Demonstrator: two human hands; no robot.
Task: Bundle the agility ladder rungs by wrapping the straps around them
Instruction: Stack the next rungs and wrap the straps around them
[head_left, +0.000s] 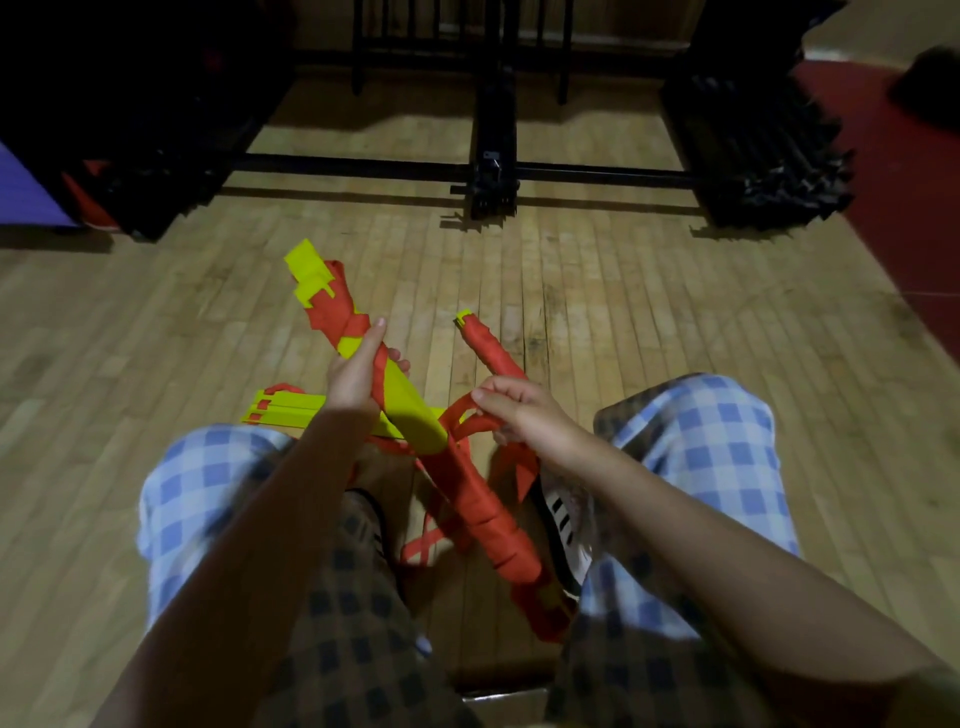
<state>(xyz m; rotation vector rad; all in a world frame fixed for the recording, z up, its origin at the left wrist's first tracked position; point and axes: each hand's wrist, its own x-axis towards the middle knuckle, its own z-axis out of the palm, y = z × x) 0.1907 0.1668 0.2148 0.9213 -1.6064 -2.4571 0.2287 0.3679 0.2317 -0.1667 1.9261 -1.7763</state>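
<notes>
1. The left hand (353, 376) has its grip curled round a stack of yellow rungs (400, 402), partly wound in red strap, holding it tilted up and away above the knees.
2. The right hand (511, 408) pinches a loop of red strap (460, 415) just beside the stack's near end.
3. A second bundle (488, 499), fully wrapped in red, lies slanted between the legs over the wooden floor (649, 312).
4. More yellow rungs (283, 410) lie flat behind the left wrist.

Left grip (353, 382) curled, thumb raised — right grip (511, 410) pinching, forearms converging.
</notes>
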